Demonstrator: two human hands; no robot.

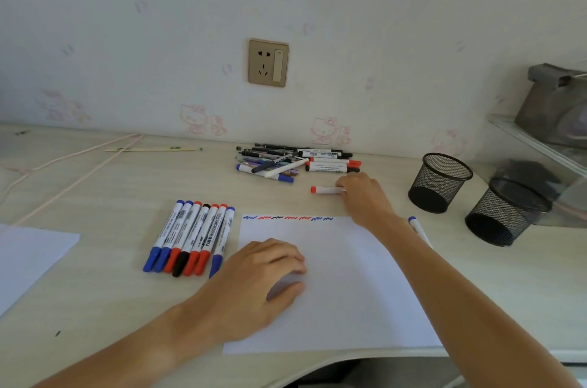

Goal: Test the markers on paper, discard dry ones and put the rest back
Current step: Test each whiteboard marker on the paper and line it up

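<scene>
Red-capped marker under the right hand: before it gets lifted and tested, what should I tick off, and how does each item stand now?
1. Right hand has a grip on the red-capped marker: cannot tell; fingers touch its end, and it lies on the desk.
2. Left hand steadies the paper: ok, resting flat on it.
3. Free space below the test scribbles: ok.
4. Cap off: not ok, red cap on.
5. Tested row of markers clear of the paper: ok, lying beside it.

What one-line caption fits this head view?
Right hand grips a red-capped white marker; left hand rests on the scribbled white paper sheet.
</scene>
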